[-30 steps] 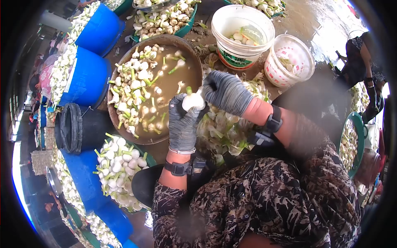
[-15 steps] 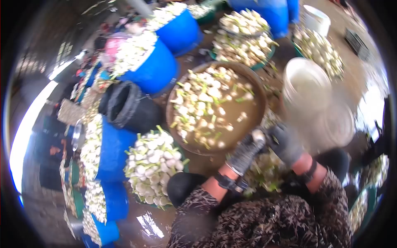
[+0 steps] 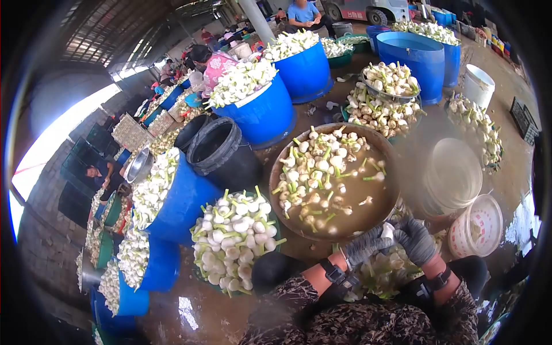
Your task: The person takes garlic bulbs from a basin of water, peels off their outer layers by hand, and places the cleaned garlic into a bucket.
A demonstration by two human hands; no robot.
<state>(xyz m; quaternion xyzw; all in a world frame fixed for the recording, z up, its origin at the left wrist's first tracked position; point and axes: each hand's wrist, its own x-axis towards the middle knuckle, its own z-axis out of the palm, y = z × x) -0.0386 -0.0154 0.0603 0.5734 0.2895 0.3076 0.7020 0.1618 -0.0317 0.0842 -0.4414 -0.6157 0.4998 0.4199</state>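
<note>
My left hand (image 3: 368, 244), in a grey glove, is closed on a white garlic bulb (image 3: 388, 231) above my lap. My right hand (image 3: 415, 238), gloved too, is curled right beside the bulb; whatever its fingers hold is hidden. Beneath both hands lies a pile of pale green and white peelings (image 3: 385, 270). Just beyond them stands a wide round basin (image 3: 275, 198) of brown water, with loose garlic bulbs (image 3: 319, 164) heaped mostly at its left side. A mound of clean white bulbs (image 3: 236, 238) fills a green tub by my left knee.
Blue tubs (image 3: 256, 118) full of garlic line the left and back. A black bucket (image 3: 221, 152) stands left of the basin. On the right are a translucent bucket (image 3: 454, 175) and a tipped white tub (image 3: 476, 225). Another person (image 3: 305, 12) sits at the back.
The camera view has tilted up, so the scene sits lower and further right and more of the background shows. My two hands stay together at the bulb.
</note>
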